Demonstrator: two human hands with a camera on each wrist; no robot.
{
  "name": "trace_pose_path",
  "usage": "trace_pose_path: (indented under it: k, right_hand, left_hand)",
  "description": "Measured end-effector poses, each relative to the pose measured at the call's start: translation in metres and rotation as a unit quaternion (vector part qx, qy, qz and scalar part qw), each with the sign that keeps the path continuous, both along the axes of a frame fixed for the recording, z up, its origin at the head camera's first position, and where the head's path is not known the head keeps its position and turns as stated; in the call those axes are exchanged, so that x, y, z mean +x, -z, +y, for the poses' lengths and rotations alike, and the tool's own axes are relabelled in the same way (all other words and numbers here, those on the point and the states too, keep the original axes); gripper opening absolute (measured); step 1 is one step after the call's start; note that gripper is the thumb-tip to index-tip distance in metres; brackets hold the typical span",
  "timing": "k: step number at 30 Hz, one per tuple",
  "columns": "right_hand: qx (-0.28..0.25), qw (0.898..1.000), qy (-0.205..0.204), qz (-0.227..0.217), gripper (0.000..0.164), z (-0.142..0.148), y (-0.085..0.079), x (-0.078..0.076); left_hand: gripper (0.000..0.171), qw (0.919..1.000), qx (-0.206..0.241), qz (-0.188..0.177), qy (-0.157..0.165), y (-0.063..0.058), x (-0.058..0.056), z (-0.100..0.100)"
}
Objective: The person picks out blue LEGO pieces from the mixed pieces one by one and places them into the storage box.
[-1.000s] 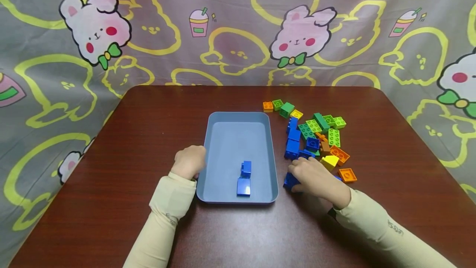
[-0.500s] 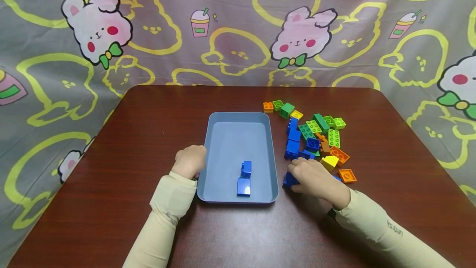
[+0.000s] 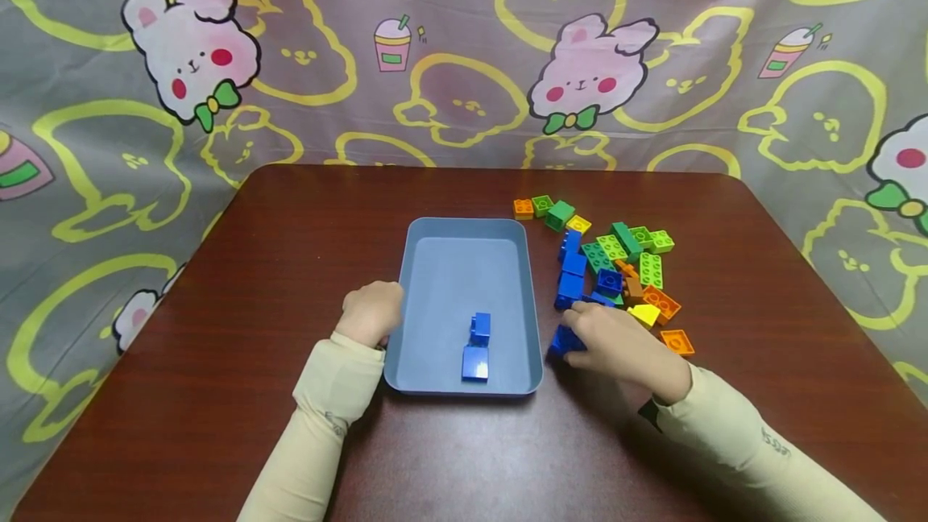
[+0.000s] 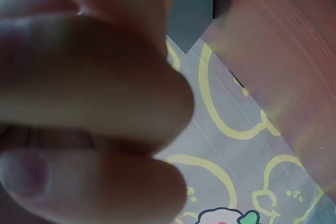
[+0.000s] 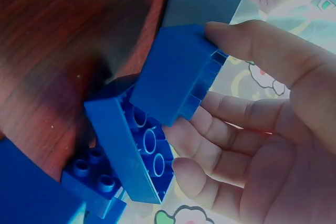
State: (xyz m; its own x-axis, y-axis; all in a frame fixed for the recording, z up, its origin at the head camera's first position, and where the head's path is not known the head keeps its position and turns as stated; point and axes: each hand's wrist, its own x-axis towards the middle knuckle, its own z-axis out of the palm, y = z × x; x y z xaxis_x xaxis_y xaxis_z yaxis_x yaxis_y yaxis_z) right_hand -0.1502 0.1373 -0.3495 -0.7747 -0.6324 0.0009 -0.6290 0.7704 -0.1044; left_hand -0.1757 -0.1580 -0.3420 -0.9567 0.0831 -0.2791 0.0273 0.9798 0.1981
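Note:
My right hand (image 3: 623, 345) pinches a blue toy building brick (image 5: 173, 72) between thumb and fingertips, just right of the blue-grey tray (image 3: 464, 272). In the right wrist view the brick is tilted, its studs facing the palm. Another blue brick (image 5: 113, 140), hollow side showing, lies close by; whether the two touch I cannot tell. My left hand (image 3: 371, 314) is curled into a fist at the tray's left rim, and no object shows within its fingers. Inside the tray are a small blue brick (image 3: 482, 329) and a square-faced blue brick (image 3: 475, 364).
A loose pile of bricks lies right of the tray: blue ones (image 3: 570, 288) nearest it, green ones (image 3: 627, 240) farther back, a yellow one (image 3: 644, 314) and orange ones (image 3: 677, 342) at the right. A patterned cloth (image 3: 464, 95) hangs behind the brown table (image 3: 326, 216).
My right hand has shifted slightly, and the blue brick at its fingertips has moved a little toward the tray. The left hand stays in place.

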Motion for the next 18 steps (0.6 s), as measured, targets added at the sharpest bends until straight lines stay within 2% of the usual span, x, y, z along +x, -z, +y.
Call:
trace_pose_path:
  k: [5,12,18]
  right_hand:
    - [-0.01,1.0,0.003,-0.007,0.041,-0.0001,-0.0017,-0.0019]
    - [-0.012,1.0,-0.005,0.013,0.04,-0.0012,-0.0036,-0.0048]
    - [-0.017,1.0,-0.002,0.025,0.041,-0.0031,-0.0081,-0.0076]
  left_hand:
    - [0.028,1.0,-0.004,0.004,0.004,-0.0011,0.0005,0.0003]
    - [0.029,1.0,-0.005,-0.001,0.008,-0.0019,0.0011,0.0004]
    - [0.03,1.0,0.0,-0.004,-0.002,-0.0007,0.0002,0.0002]
